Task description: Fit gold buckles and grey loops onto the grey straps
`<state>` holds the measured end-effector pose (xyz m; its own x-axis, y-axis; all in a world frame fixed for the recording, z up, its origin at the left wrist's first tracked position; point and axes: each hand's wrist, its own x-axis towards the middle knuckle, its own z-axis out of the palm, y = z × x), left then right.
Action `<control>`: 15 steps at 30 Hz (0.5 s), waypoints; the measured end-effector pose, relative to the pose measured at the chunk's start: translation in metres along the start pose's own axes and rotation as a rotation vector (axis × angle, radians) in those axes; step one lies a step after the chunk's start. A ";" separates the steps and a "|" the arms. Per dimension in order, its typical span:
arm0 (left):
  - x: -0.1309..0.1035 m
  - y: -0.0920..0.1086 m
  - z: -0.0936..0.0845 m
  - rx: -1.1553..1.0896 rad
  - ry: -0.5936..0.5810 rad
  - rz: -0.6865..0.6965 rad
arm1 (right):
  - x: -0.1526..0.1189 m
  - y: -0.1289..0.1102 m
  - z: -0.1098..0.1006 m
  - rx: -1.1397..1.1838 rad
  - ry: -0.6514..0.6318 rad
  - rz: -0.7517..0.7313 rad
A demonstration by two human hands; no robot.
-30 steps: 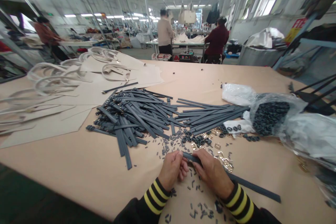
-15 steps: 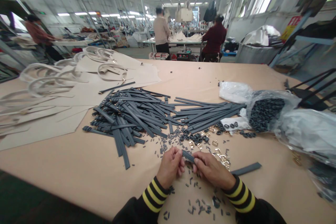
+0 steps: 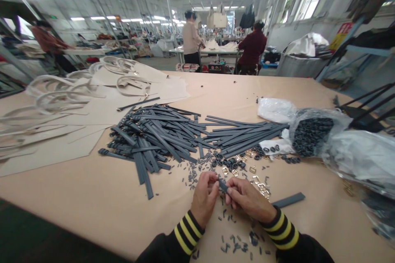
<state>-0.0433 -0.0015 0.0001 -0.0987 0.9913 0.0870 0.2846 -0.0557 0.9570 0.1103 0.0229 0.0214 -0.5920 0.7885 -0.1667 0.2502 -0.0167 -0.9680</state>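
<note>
A dark grey strap [image 3: 222,186] spans the short gap between my two hands, and a grey length emerging past my right wrist looks like its other end. My right hand [image 3: 251,200] is closed, thumb and fingers pinching the strap. At the strap's far end my left hand [image 3: 203,198] is closed too, thumb and fingertips against it; any small part in those fingers is hidden. Just beyond the hands lie small grey pieces [image 3: 194,172], black loops [image 3: 226,159] and gold buckles [image 3: 262,187]. More dark bits [image 3: 236,244] are scattered between my forearms.
A heap of buckled grey straps [image 3: 154,131] lies ahead-left, plain straps [image 3: 247,136] ahead-right. Cream bag panels with handles [image 3: 77,111] cover the table's left. Plastic bags, one filled with black loops [image 3: 313,131], stand on the right. Several people work at tables beyond.
My left hand has turned more upright and shifted slightly right along the strap end, its fingers now above the tip. My right hand keeps its pinch with little movement.
</note>
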 end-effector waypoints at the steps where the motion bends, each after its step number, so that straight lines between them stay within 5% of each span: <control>1: -0.002 0.001 0.000 0.061 0.009 0.090 | 0.000 0.001 0.000 -0.004 0.007 -0.001; 5: -0.007 0.004 0.001 0.204 -0.088 0.281 | 0.000 0.002 0.000 -0.010 0.030 -0.021; 15: -0.011 0.008 -0.004 0.290 -0.333 0.190 | -0.007 -0.004 -0.009 -0.040 -0.092 -0.062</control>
<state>-0.0443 -0.0130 0.0079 0.2784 0.9536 0.1143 0.5267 -0.2512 0.8121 0.1200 0.0232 0.0279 -0.6743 0.7277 -0.1252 0.2401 0.0558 -0.9691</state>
